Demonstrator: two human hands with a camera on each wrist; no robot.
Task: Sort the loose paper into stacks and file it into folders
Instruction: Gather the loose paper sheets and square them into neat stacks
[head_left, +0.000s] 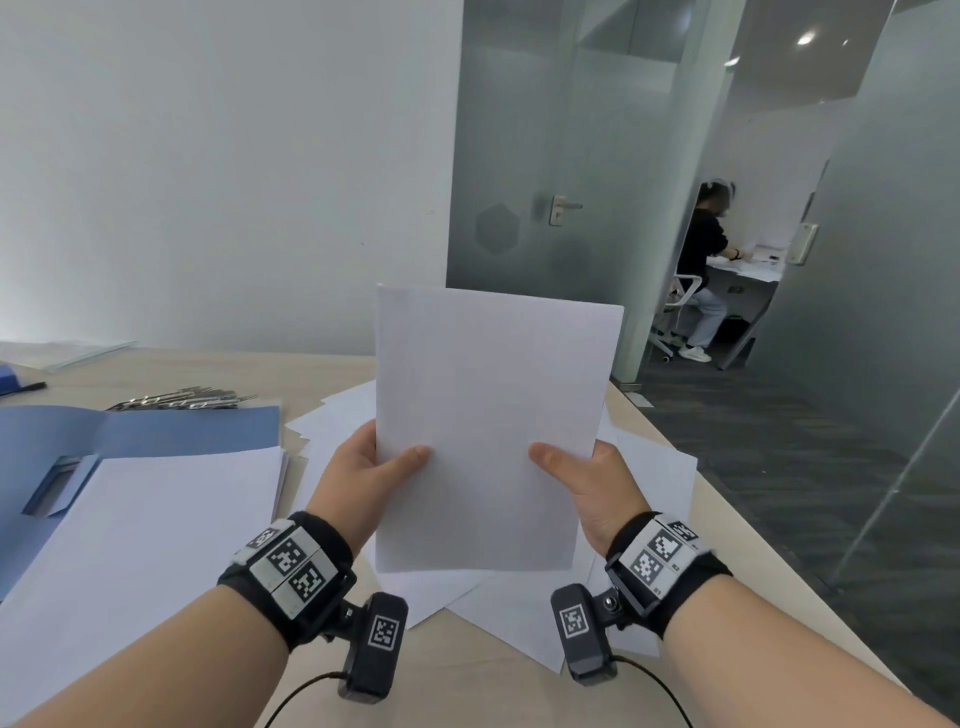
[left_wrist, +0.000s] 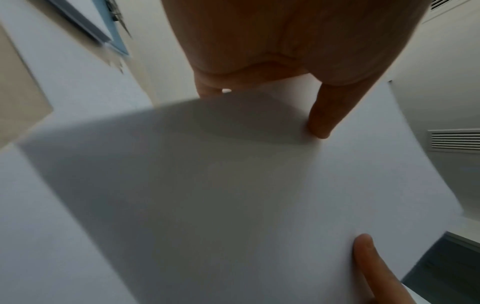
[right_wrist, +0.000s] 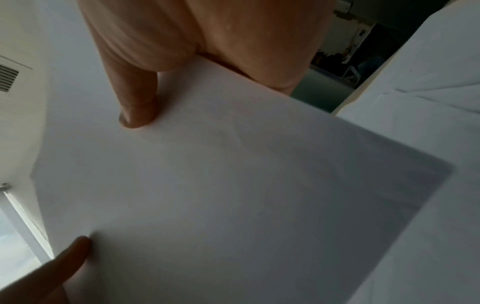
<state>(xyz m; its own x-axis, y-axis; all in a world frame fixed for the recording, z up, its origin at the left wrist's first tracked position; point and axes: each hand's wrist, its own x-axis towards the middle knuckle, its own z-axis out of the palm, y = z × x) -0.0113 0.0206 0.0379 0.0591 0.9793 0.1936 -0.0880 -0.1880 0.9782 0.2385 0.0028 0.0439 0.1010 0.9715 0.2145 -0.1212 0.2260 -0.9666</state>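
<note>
Head view shows both hands holding one small bunch of white paper (head_left: 488, 421) up in the air, above the loose sheets (head_left: 649, 483) on the table (head_left: 467, 686). The left hand (head_left: 358, 467) pinches the left edge, thumb on the front. The right hand (head_left: 592, 478) pinches the right edge the same way. The blue folder (head_left: 135, 431) lies open to the left, with a tidy stack (head_left: 156, 519) on it. The grip is only at the edges, so sheets could slip out or fan apart. A tight squeeze could bend them.

Head view looks down across the desk (head_left: 467, 691); both wrist views closely share the paper (head_left: 483, 415).
</note>
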